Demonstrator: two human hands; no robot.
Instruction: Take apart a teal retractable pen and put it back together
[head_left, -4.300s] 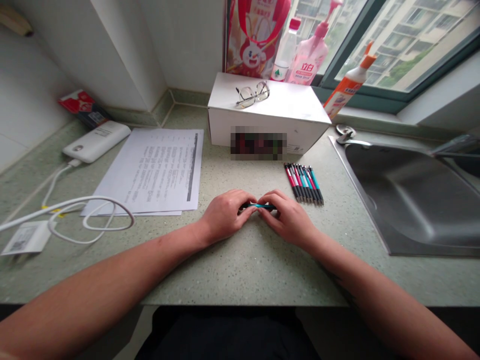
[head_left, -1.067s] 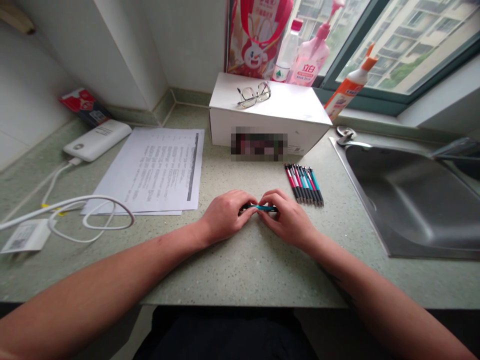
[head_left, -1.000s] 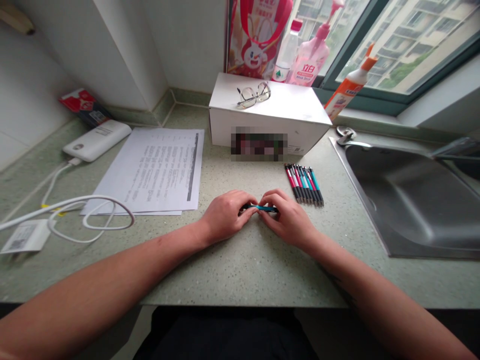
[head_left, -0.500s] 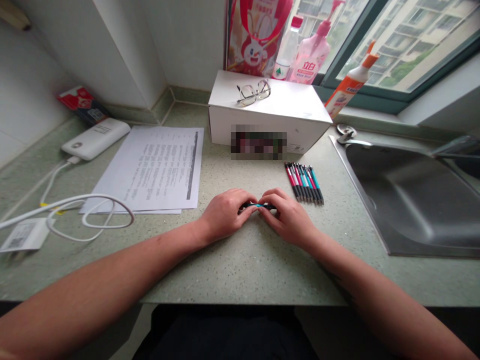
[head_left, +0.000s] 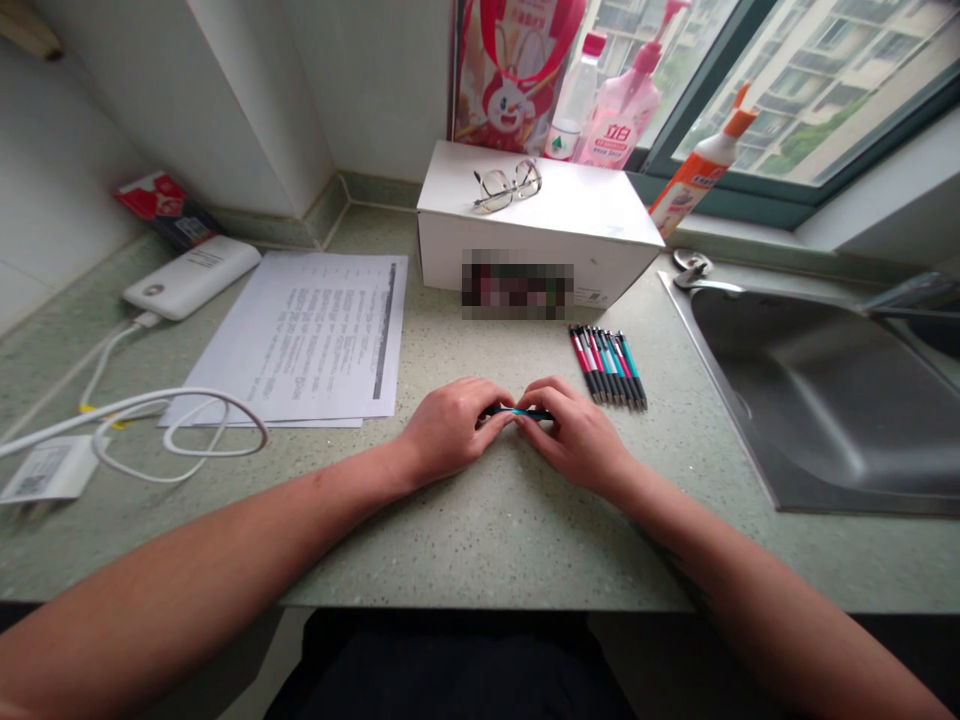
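Note:
A teal and black pen (head_left: 517, 412) lies crosswise between my two hands, just above the green speckled counter (head_left: 480, 540). My left hand (head_left: 448, 428) pinches its left end with curled fingers. My right hand (head_left: 576, 432) grips its right end the same way. Most of the pen is hidden under my fingers. A neat row of several red and teal pens (head_left: 609, 364) lies on the counter a little to the right of my right hand.
A white box (head_left: 525, 235) with glasses (head_left: 506, 185) on top stands behind my hands. Printed sheets (head_left: 307, 340), a power bank (head_left: 191, 278) and a looped white cable (head_left: 172, 430) lie left. A steel sink (head_left: 825, 400) is right; bottles (head_left: 622, 110) line the window sill.
Both hands stay closed on the pen in the same spot. Only the camera has shifted slightly.

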